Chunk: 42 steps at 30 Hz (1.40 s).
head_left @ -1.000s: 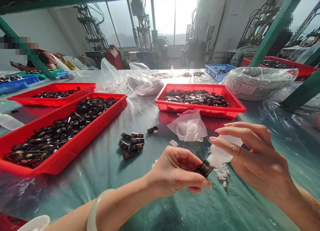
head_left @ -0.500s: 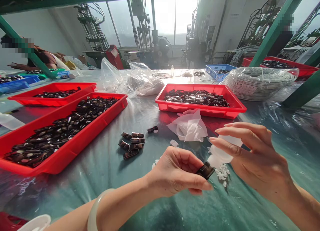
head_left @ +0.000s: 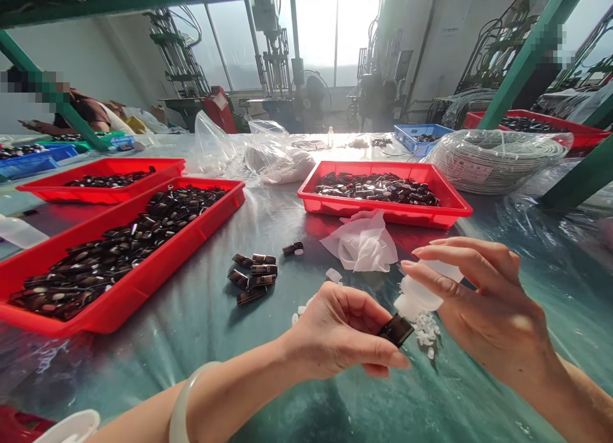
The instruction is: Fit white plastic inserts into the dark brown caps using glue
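My left hand (head_left: 342,334) pinches a small dark, see-through plastic cartridge (head_left: 396,330) between thumb and fingers. In my right hand (head_left: 498,302) is a translucent white plastic bottle (head_left: 422,293), tilted with its narrower end down toward the cartridge. That end is right beside the cartridge's upper edge; whether they touch I cannot tell. Under the bottle lies a heap of small white plugs (head_left: 426,328). Several like cartridges (head_left: 261,280) lie in a loose group on the table to the left, and a single cartridge (head_left: 292,247) lies apart with a white piece beside it.
A long red tray (head_left: 191,229) full of dark cartridges stands at left, another red tray (head_left: 383,212) ahead. Crumpled white cloth-like material (head_left: 361,245) lies before it. A wrapped coil (head_left: 502,159) sits at back right by a green post (head_left: 579,168). Another person (head_left: 81,114) is far left.
The cartridge in my left hand has tipped slightly, showing more of its flat face. Both hands and the bottle stay almost where they were.
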{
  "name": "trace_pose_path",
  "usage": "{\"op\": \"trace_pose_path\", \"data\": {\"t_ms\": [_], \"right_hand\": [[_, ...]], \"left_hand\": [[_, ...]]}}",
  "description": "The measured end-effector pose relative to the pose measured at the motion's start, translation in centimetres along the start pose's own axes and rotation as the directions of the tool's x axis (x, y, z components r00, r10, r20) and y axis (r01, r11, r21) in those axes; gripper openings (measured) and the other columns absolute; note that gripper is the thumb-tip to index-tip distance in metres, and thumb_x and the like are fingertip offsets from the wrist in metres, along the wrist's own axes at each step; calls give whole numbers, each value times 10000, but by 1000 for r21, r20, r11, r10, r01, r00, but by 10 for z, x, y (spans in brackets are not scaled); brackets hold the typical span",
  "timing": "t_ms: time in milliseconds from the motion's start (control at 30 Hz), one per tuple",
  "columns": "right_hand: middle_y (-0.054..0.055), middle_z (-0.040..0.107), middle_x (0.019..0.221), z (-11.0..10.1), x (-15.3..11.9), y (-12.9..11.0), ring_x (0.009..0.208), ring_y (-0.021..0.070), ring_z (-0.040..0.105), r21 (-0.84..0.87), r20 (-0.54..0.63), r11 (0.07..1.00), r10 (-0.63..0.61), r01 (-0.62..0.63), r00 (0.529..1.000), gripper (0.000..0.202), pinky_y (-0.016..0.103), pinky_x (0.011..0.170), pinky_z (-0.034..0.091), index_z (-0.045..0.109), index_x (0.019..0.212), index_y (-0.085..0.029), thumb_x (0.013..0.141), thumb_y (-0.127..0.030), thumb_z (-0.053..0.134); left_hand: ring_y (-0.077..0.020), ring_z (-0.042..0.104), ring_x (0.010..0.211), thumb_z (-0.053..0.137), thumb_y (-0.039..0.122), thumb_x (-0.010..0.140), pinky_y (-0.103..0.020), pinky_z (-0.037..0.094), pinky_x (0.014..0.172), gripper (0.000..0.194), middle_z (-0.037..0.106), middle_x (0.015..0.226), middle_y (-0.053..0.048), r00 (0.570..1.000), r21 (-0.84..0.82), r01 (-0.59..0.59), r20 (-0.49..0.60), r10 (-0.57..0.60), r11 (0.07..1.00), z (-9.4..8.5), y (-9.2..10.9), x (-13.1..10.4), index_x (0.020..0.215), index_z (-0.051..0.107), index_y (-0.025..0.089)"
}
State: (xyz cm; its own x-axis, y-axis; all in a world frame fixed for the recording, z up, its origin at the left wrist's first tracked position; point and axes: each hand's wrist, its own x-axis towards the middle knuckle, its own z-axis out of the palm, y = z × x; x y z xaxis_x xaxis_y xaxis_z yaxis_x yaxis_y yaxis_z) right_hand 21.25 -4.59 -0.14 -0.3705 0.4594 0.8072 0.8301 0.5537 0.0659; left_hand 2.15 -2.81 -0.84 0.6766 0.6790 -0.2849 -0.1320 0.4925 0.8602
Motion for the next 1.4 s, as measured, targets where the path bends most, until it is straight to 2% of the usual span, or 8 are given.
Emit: {"op": "trace_pose_path", "data": {"t_ms": [600, 700, 767, 833, 933, 1067, 1267, 1400], "right_hand": [[57, 624, 966, -1, 2, 7, 942, 237, 538, 77, 65, 997, -28, 23, 997, 364, 419, 761, 388, 592, 985, -247, 774, 24, 470], [41, 622, 998, 3, -1, 9, 970, 226, 539, 131, 82, 991, 23, -33, 996, 413, 414, 802, 384, 586, 1007, -265, 747, 31, 460], [26, 624, 998, 7, -3, 11, 959, 213, 548, 196, 110, 967, 143, -163, 984, 363, 394, 812, 397, 593, 1004, -275, 744, -38, 501], [13, 633, 983, 12, -5, 15, 921, 207, 566, 217, 173, 885, 379, -411, 909, 272, 367, 799, 418, 604, 982, -275, 730, -177, 575], [24, 664, 789, 20, -9, 27, 729, 217, 609, 134, 264, 682, 675, -719, 689, 250, 339, 637, 457, 615, 873, -228, 661, -357, 644], [14, 625, 575, 33, -18, 49, 485, 177, 564, 89, 330, 485, 810, -870, 486, 261, 282, 438, 412, 589, 755, -185, 611, -392, 655], [12, 616, 589, 43, -27, 64, 519, 174, 573, 125, 393, 391, 824, -912, 407, 309, 273, 457, 435, 568, 795, -169, 578, -369, 659], [122, 616, 1004, 34, -19, 56, 871, 294, 587, 110, 284, 408, 861, -906, 422, 688, 379, 647, 481, 468, 1147, -176, 546, -427, 689]], "left_hand": [[-72, 564, 421, 765, 85, 511, -150, 473, 417, 166, 632, 504, 2, 999, 18, -7, -34, 7, 1000, 0, 1, 1, 632, 651, 88], [-72, 566, 429, 770, 105, 514, -148, 469, 425, 173, 630, 509, 1, 998, 44, -24, -65, 27, 999, -1, 2, 0, 639, 650, 92], [-80, 572, 433, 779, 130, 512, -145, 459, 414, 192, 621, 506, 5, 994, 81, -33, -99, 41, 996, -1, 2, 0, 649, 647, 97], [-85, 568, 417, 782, 159, 516, -142, 439, 384, 208, 609, 508, 9, 990, 127, -44, -127, 60, 991, -2, 2, 0, 659, 642, 103], [-78, 549, 383, 770, 184, 539, -140, 408, 343, 202, 601, 536, 13, 986, 164, -63, -145, 87, 984, -3, 2, 0, 666, 633, 108], [-76, 536, 367, 752, 173, 551, -134, 391, 326, 189, 568, 498, 31, 975, 176, -77, -195, 111, 981, -2, 5, 2, 667, 616, 112], [-93, 575, 417, 738, 129, 540, -161, 463, 393, 172, 593, 544, 20, 955, 142, -89, -268, 125, 986, -3, 8, 2, 640, 600, 100], [-120, 618, 467, 742, 183, 576, -168, 482, 430, 190, 609, 564, 14, 931, 127, -144, -320, 178, 981, -10, 16, 1, 683, 604, 108]]}}
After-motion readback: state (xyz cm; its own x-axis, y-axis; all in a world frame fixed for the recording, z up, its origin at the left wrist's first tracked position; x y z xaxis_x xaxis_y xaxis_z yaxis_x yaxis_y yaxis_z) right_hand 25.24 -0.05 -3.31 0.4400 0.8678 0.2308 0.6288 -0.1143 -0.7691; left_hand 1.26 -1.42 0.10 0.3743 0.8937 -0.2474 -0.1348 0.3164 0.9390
